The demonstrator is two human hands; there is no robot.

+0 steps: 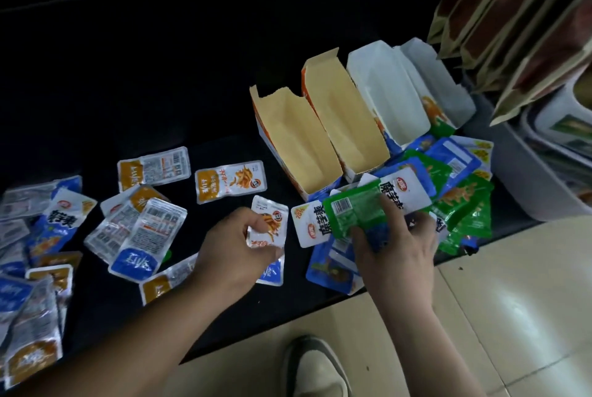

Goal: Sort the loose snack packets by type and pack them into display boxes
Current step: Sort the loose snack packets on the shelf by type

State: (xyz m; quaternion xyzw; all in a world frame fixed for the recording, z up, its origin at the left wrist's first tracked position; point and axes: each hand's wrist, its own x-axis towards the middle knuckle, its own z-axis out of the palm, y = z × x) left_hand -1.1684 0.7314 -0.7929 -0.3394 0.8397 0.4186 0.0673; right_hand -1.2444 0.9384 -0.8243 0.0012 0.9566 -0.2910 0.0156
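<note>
The left hand pinched an orange-and-white packet. The right hand, apart from it, gripped a green packet. Loose packets lay scattered on the dark counter, with a blue-and-green heap by the right hand. Beyond stood four open display boxes, their bare linings showing.

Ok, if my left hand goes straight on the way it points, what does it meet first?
Likely the near end of the closest open display box, just beyond the orange packet your left hand grips, though depth is unclear.
</note>
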